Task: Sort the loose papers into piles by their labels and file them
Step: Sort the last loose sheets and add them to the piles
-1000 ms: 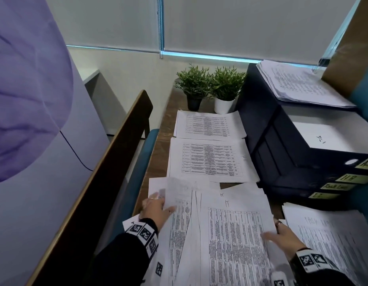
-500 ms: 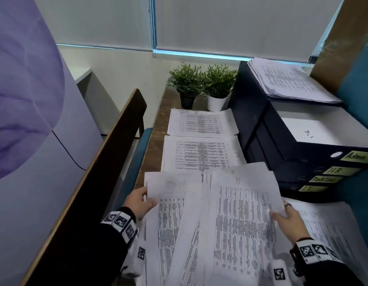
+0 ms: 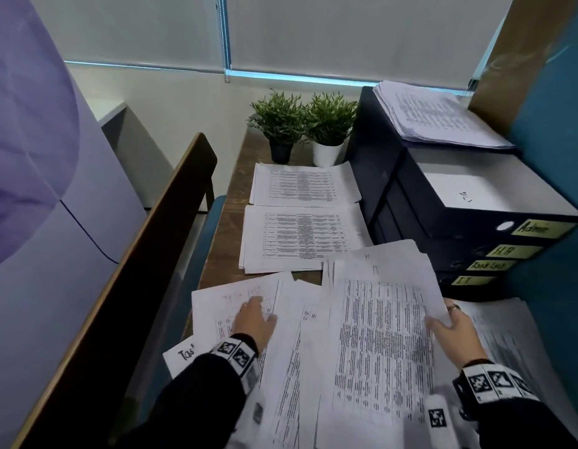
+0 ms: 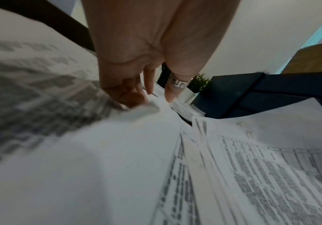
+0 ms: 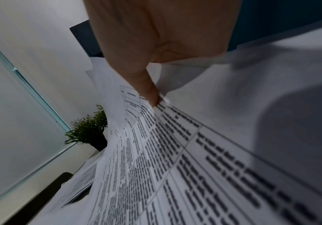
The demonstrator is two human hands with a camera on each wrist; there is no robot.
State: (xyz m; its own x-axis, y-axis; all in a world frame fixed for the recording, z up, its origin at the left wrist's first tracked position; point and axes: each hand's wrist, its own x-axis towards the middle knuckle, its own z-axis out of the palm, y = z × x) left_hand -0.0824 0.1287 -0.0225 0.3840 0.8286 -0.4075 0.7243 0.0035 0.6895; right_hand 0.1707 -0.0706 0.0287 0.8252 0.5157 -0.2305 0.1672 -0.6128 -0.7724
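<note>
A fanned sheaf of printed sheets (image 3: pixel 378 335) lies raised over the near desk. My right hand (image 3: pixel 449 325) grips its right edge, thumb (image 5: pixel 150 94) on top and fingers hidden beneath. My left hand (image 3: pixel 255 319) lies on a separate sheet with red handwriting (image 3: pixel 216 306) at the left, its fingers (image 4: pixel 148 88) fairly straight and touching the paper. Two sorted piles (image 3: pixel 303 186) (image 3: pixel 300 238) lie farther back. Dark binders (image 3: pixel 475 222) stacked at the right bear yellow labels: Admin, HR, Task List, IT.
More papers sit on top of the binders (image 3: pixel 436 115), and another pile (image 3: pixel 507 335) lies at the near right. Two potted plants (image 3: pixel 281 124) (image 3: pixel 329 124) stand at the desk's far end. A brown partition (image 3: pixel 135 270) runs along the left of the narrow wooden desk (image 3: pixel 226 247).
My left hand left the sheaf's left edge and now lies on top of the left sheet. The sheaf shifted right and farther forward in my right hand.
</note>
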